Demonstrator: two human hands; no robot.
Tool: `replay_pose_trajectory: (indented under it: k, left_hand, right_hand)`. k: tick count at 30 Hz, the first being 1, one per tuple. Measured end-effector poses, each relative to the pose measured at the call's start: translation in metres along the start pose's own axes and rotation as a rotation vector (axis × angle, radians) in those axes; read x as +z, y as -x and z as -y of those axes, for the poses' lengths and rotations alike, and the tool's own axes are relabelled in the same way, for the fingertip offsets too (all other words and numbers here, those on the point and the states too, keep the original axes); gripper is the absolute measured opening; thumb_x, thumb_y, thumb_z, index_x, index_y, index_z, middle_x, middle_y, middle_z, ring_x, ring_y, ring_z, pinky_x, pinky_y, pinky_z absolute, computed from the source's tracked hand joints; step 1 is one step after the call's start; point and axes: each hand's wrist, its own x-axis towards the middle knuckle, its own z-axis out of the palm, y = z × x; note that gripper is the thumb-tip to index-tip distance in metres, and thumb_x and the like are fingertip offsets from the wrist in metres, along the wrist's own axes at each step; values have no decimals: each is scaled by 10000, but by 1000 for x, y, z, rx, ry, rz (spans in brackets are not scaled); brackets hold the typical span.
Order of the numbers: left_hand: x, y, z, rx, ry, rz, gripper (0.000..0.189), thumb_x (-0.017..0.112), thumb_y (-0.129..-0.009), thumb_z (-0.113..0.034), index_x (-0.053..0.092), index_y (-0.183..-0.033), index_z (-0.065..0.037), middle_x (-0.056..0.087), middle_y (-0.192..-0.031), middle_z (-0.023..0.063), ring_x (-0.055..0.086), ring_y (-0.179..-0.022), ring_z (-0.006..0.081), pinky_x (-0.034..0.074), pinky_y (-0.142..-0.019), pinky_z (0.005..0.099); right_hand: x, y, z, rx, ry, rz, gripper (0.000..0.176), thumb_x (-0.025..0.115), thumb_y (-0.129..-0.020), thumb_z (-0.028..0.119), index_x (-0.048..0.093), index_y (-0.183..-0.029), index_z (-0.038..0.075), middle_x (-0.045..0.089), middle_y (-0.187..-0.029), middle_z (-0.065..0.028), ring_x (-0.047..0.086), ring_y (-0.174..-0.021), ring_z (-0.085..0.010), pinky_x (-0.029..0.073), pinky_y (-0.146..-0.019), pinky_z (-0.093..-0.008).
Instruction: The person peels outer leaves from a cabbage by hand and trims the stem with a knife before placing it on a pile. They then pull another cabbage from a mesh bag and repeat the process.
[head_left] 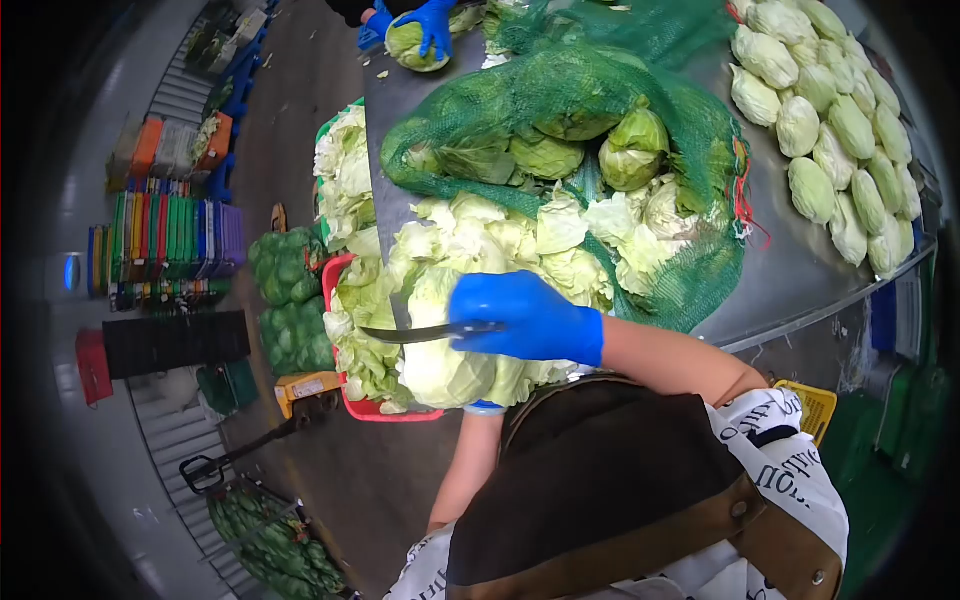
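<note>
My right hand [520,316], in a blue glove, grips a knife [420,333] with a dark, curved blade pointing left across a pale cabbage [450,372]. My left hand [486,407] is mostly hidden beneath that cabbage and holds it from below; only a strip of blue glove shows. Loose leaves [470,235] are heaped just beyond my hands. Behind them lies an opened green mesh bag [560,85] with several whole green cabbages [633,150] inside. Under the table edge, a red crate [338,270] is filled with leaves.
Several trimmed cabbages [830,125] are lined up at the metal table's [760,290] right end. Across the table, a co-worker's gloved hand [432,25] rests on a cabbage. Filled mesh bags [290,300], a pallet jack [300,390] and stacked coloured crates [180,235] stand on the floor at left.
</note>
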Motion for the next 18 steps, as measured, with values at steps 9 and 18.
replay_pose_trajectory:
  k: [9, 18]
  left_hand:
    - [5, -5, -16, 18, 9, 35, 483, 430, -954, -343, 378, -1342, -59, 466, -1301, 132, 459, -1195, 258, 412, -976, 395]
    - [30, 0, 7, -5, -48, 63, 464, 423, -956, -329, 390, -1327, -53, 477, -1281, 136, 470, -1179, 252, 422, -956, 388]
  right_hand:
    - [-18, -5, 4, -25, -190, -153, 512, 806, -671, 231, 631, -1138, 116, 578, -1140, -58, 600, -959, -216, 489, -781, -317]
    - [-17, 4, -10, -200, -6, -147, 318, 808, -650, 163, 673, -932, 106, 642, -906, -72, 623, -806, -251, 504, -652, -331]
